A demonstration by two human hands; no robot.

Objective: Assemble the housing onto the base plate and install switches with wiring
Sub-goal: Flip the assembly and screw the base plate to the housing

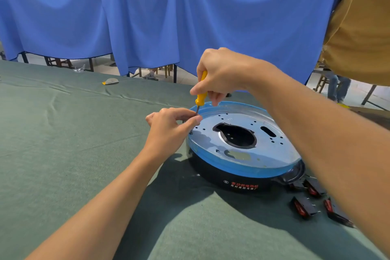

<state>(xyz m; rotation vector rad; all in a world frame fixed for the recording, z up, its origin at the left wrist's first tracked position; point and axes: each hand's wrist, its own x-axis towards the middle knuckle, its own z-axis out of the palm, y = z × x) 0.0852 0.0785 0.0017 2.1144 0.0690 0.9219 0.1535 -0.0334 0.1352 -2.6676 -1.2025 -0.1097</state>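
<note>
A round black housing (236, 177) lies upside down on the green table, with a shiny metal base plate (272, 150) on top of it. The plate has a large central cut-out and several small holes. My right hand (219, 72) grips a yellow-handled screwdriver (201, 95) held upright over the plate's left edge. My left hand (171, 126) pinches the screwdriver's shaft close to the tip, just above a screw (191, 132) at the rim. Black rocker switches (304, 207) with red buttons lie on the cloth to the housing's right, under my right forearm.
The green cloth-covered table (69, 133) stretches left and toward me. A small yellow and grey item (110, 81) lies near its far edge. A blue curtain (147, 17) hangs behind. A person in a mustard shirt (363, 27) stands at the far right.
</note>
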